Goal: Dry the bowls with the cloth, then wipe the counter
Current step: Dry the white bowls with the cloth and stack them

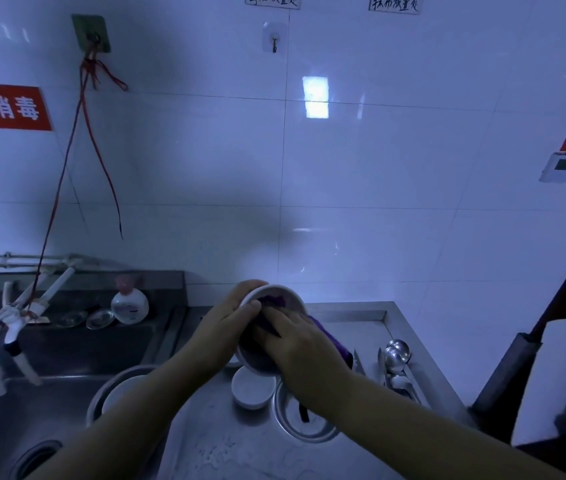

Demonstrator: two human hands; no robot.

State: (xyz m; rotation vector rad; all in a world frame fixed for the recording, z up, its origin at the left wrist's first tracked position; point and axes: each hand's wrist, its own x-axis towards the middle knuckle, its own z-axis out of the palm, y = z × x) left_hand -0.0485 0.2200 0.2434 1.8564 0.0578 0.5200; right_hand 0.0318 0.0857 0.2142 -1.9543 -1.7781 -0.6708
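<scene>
**Over the steel table: bowl drying underway, wipe not started**

Above the table [350, 327], left hand [229, 323] holds a white bowl [274, 296] tilted up by its rim, fingers curled round the edge. Right hand [302, 344] presses the purple cloth [274, 301] into the bowl's inside, fingers fairly straight and flat on the fabric; cloth tail hangs down past the wrist.

Below the hands: another small white bowl [252, 389] sits on the table, just beside a shallow metal dish [304, 420]. A white bowl inside a metal basin [115, 393] stands at the sink edge. Can't tell which are already dry.

Progress, as a judgement: early to mid. One bowl in hand, others probably waiting. Water droplets show on the table near the front, so the wipe is still left.

Ladles [395, 355] lie at right, soap bottle [130, 304] behind the sink.
</scene>
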